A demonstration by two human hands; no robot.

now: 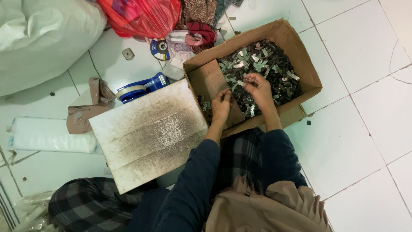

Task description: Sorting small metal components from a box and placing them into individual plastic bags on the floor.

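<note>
White floor tiles (360, 47) with dark grout lines carry everything in view; the person sits on them, looking down.

Count: one open cardboard box (300, 51), its long axis running from lower left to upper right, flaps spread outward. One heap of small metal pieces (274, 64), dark grey and silvery, too many to count, fills the upper right half of the box; the lower left part shows bare cardboard bottom. One soiled white board (150, 133) lies just beside the box at its left, touching the near flap, its long axis on the same diagonal. One blue tape dispenser (143, 87) sits at the board's upper edge. One abrasive flap disc (160, 48), one red plastic bag (141, 15), one large white sack (43, 38), one crumpled brown wrapper (92, 103) and one folded white sheet (47, 135) lie to the left and top.

Two hands are inside the box. The left hand (221, 105) is curled, fingertips pinched over pieces at the heap's edge. The right hand (257, 88) is bent over the heap, fingers closed on one small silvery piece (240, 83); which way that piece points cannot be told.
</note>
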